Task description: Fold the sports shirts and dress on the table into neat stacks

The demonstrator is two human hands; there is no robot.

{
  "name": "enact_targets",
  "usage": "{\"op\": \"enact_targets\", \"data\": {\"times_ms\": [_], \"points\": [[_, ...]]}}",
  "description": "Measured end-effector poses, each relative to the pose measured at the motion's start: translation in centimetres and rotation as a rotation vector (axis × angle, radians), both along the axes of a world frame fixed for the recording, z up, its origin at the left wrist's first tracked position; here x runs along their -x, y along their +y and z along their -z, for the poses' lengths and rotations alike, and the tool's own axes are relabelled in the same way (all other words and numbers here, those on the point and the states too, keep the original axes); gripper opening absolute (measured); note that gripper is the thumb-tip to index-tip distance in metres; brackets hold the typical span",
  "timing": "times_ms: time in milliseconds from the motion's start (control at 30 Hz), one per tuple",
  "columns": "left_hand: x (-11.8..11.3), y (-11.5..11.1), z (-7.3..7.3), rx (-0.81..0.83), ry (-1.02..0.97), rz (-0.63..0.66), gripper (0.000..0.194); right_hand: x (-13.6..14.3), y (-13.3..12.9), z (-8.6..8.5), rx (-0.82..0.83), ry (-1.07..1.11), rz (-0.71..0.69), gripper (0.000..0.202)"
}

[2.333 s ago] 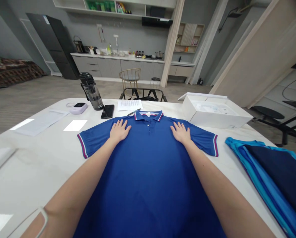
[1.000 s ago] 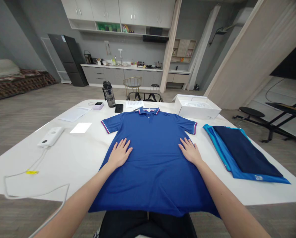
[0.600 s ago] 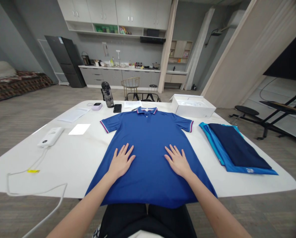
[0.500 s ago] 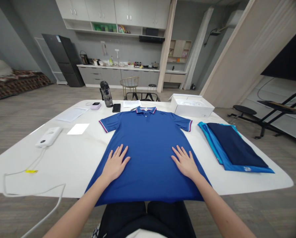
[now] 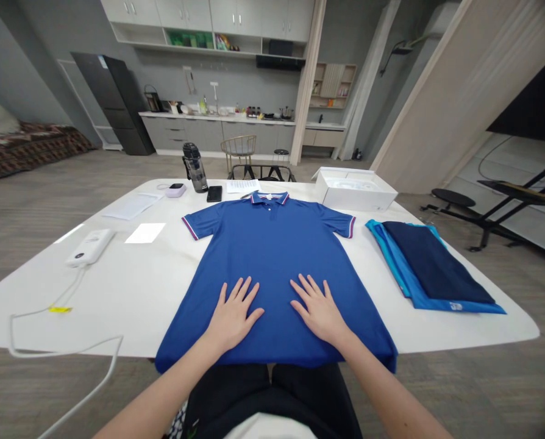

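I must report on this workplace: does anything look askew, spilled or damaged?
Nothing looks spilled or damaged. The folded garments at right look askew: their edges do not align. The blue polo shirt partly hangs over the near edge of the table.

Bare forearms coming in from the lower edge of view, slanting inward as they reach forward; left forearm (image 5: 169, 384) from the lower left, right forearm (image 5: 382, 378) from the lower right; left hand (image 5: 231, 318) palm down, flattened, back uppermost; left fingers (image 5: 242, 289) fanned, pointing away from the body; left thumb (image 5: 255, 315) angled out toward the other hand; right hand (image 5: 322, 314) a near mirror, palm down; right fingers (image 5: 314, 287) splayed; right thumb (image 5: 299, 309) turned inward; hands roughly level, apart, thumbs facing across the gap; wrists nearly in line with the forearms.
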State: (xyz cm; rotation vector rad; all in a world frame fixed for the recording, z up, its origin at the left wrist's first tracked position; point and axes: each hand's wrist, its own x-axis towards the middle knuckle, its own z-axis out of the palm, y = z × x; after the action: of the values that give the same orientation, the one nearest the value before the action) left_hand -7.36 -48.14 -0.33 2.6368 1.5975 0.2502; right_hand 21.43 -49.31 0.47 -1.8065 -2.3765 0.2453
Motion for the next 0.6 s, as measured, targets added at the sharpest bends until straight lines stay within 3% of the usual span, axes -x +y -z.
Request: {"op": "enact_targets", "data": {"times_ms": [100, 233, 367, 467, 600], "points": [[1.0, -0.8, 0.2, 0.011, 0.007, -0.022, 0.062, -2.1, -1.0, 0.6, -0.013, -0.028, 0.066, 0.061], [3.7, -2.0, 0.9, -0.001, 0.026, -0.134, 0.062, -8.7, -2.5, 2.3, -0.065, -0.055, 0.238, 0.063], [5.1, -2.8, 1.3, -0.006, 0.051, -0.288, 0.062, -13.4, -3.6, 3.7, -0.120, -0.004, 0.293, 0.065], [4.8, -2.0, 0.8, -0.016, 0.053, -0.327, 0.063, -13.6, -2.7, 3.4, -0.205, -0.001, 0.294, 0.064], [2.4, 1.9, -1.0, -0.032, 0.019, -0.218, 0.066, -10.3, 1.7, 1.3, -0.208, 0.022, 0.234, 0.064]]}}
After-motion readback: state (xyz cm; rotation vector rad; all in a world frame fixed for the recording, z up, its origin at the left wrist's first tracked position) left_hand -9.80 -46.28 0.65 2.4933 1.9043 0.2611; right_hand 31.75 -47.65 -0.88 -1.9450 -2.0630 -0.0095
